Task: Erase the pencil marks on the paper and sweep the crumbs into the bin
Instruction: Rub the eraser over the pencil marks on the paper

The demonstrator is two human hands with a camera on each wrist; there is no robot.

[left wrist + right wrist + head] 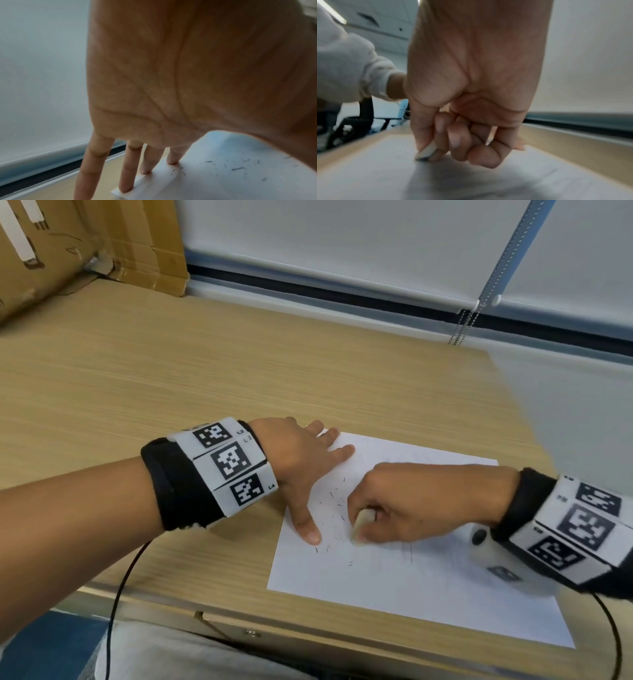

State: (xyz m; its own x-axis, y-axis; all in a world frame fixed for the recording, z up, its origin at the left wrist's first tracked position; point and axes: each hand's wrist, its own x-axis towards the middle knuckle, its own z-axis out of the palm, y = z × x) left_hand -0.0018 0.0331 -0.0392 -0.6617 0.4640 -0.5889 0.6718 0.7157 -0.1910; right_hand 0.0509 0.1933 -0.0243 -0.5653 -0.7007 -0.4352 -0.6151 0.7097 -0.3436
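A white sheet of paper (394, 577) lies on the wooden desk near its front edge. My left hand (305, 463) lies flat with spread straight fingers (132, 169) pressing the paper's far left corner. My right hand (394, 508) pinches a white eraser (361, 527) between thumb and curled fingers, its tip down on the paper (368, 175). In the right wrist view the eraser (427, 152) touches the sheet. Dark eraser crumbs (329, 508) lie scattered between the two hands, also seen as crumbs (237, 168) in the left wrist view. Faint pencil marks (407, 553) show under the right hand.
The wooden desk (171, 378) stretches left and back. Flattened cardboard (85, 244) leans at the back left. A window blind (342, 244) with a bead chain (462, 326) runs behind the desk. A black cable (120, 594) hangs off the front edge. No bin is in view.
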